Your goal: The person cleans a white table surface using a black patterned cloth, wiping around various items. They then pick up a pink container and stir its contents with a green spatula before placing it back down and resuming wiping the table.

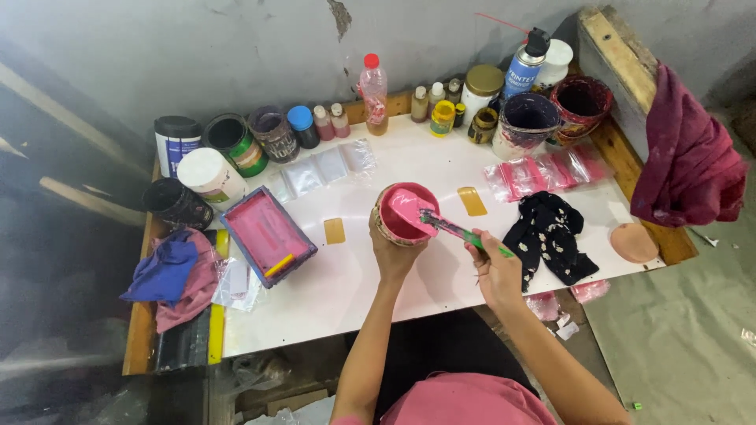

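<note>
Pink paint fills the small pot [404, 214] that I see near the middle of the white tabletop [354, 291]. My left hand [391, 250] is wrapped around the pot from below, fingers clenched on its wall, tipping its mouth a little toward the camera. My right hand [494, 270] is closed on the green handle of a palette knife [453, 229], whose pink-smeared blade reaches up and left into the pot and lies in the paint. The two hands sit near each other, the right one lower and to the right of the pot.

Just left of the pot, two ochre swatches [334, 230] lie on the white surface, one either side of it. Further left rests a rectangular tray [268, 234] coated pink, with a yellow-handled tool in it, and beyond that a heap of blue and pink rags [175, 275]. To the right of the knife lies a black floral cloth [549, 234], with small plastic bags of pink stuff [543, 173] above it.

Along the back edge stand jars, tins, small bottles and a spray can [525, 64] against a grey, chipped wall [236, 47]. A dark red cloth [687, 161] hangs over the wooden frame at the right, and the floor there is grey.
</note>
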